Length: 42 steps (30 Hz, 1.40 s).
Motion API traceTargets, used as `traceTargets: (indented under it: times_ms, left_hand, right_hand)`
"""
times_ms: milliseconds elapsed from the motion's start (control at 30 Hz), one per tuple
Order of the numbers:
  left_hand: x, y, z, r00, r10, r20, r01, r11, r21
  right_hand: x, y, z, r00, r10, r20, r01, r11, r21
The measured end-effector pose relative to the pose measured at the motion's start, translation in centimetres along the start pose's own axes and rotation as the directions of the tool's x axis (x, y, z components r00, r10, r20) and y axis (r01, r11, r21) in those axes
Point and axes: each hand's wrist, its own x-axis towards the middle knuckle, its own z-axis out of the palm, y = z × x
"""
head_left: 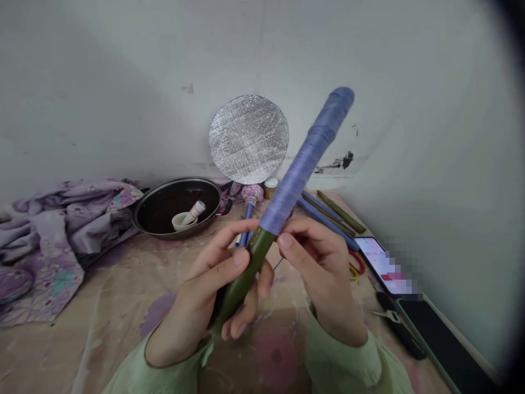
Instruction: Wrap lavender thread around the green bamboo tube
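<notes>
A dark green stick (246, 268) with a row of small stitch-like marks slants up to the right in front of me. Blue thread (297, 175) is wound closely round its upper part, up to the rounded far tip. My left hand (221, 279) is closed round the green lower end, thumb on top. At the lower edge of the winding, my right hand (320, 262) pinches the thread between thumb and fingers. A loose blue strand (280, 264) shows below it; the rest of that strand is hidden.
A black pan (143, 216) holds a small white bowl (179, 221) with a white roll in it. Purple floral cloth (61, 235) lies left. A round silvery disc (249, 139) stands by the wall. More sticks (342, 213), red-and-yellow handles (357, 266), a phone (383, 265) and a key (388, 314) lie right.
</notes>
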Motion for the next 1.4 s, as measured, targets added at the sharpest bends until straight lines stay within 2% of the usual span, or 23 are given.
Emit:
traceTargets:
  times_ms: [133,267,467,633,767,833,900,933,967,1000,1033,1100,1133,1167,1200,1267,1400]
  left_hand:
    - [0.0,0.1,0.1,1.000,-0.015,0.015,0.016,0.999,-0.041]
    - [-0.1,0.2,-0.2,0.995,-0.054,0.083,0.061,0.995,-0.081]
    - [-0.2,0.8,-0.4,0.985,-0.083,0.151,0.109,0.978,-0.178]
    - [0.0,1.7,-0.9,0.951,-0.216,0.221,0.266,0.935,-0.234]
    - [0.5,1.6,-1.7,0.918,-0.240,0.314,0.306,0.935,-0.180]
    - [0.7,1.4,-1.8,0.952,-0.221,0.211,0.237,0.970,-0.055]
    - [0.6,1.4,-1.5,0.994,-0.106,-0.009,0.106,0.972,0.210]
    - [0.5,1.4,-1.2,0.994,-0.004,-0.108,0.047,0.916,0.398]
    - [0.3,1.5,-0.9,0.977,0.119,-0.175,0.008,0.805,0.593]
    - [0.1,1.5,-0.6,0.953,0.238,-0.189,-0.009,0.645,0.764]
    - [-0.1,1.5,-0.4,0.934,0.325,-0.146,-0.024,0.466,0.885]
    - [-0.5,1.3,0.0,0.901,0.433,-0.022,-0.057,0.169,0.984]
    - [-0.5,1.2,0.1,0.895,0.444,0.047,-0.085,0.066,0.994]
    - [-0.6,1.1,0.1,0.895,0.436,0.096,-0.108,0.002,0.994]
    - [-0.5,0.9,0.1,0.898,0.420,0.129,-0.130,-0.026,0.991]
    - [-0.5,0.7,0.0,0.912,0.388,0.132,-0.150,0.015,0.989]
    - [-0.6,0.4,-0.3,0.937,0.349,0.035,-0.141,0.283,0.949]
  right_hand:
    - [0.0,0.0,0.0,1.000,-0.010,0.009,0.010,1.000,-0.008]
    - [0.0,0.0,0.1,1.000,0.002,0.019,-0.002,1.000,-0.004]
    - [0.1,0.1,0.1,0.991,0.051,0.121,-0.061,0.995,0.079]
    - [0.1,-0.1,-0.2,0.968,0.056,0.243,-0.082,0.992,0.100]
    - [-0.1,-0.1,-0.4,0.975,0.037,0.220,-0.055,0.996,0.077]
    - [-0.1,0.0,-0.3,0.981,0.039,0.188,-0.053,0.996,0.067]
    - [0.0,0.1,-0.2,0.990,0.052,0.133,-0.058,0.998,0.040]
    - [0.1,0.3,-0.1,0.994,0.059,0.095,-0.060,0.998,0.013]
    - [0.2,0.4,-0.1,0.997,0.060,0.058,-0.059,0.998,-0.017]
    - [0.3,0.4,0.0,0.998,0.057,0.029,-0.056,0.997,-0.048]
    - [0.4,0.5,0.0,0.999,0.053,0.009,-0.052,0.996,-0.073]
    - [0.4,0.6,0.0,0.999,0.036,-0.006,-0.036,0.995,-0.095]
    - [0.4,0.6,0.0,0.999,0.031,-0.010,-0.032,0.995,-0.096]
    - [0.4,0.6,0.0,1.000,0.026,-0.015,-0.027,0.995,-0.093]
    - [0.3,0.7,0.0,1.000,0.024,-0.020,-0.025,0.996,-0.089]
    - [0.2,0.7,0.1,0.999,0.024,-0.025,-0.026,0.997,-0.075]
    - [0.2,0.7,0.1,1.000,0.029,0.004,-0.029,0.999,-0.025]
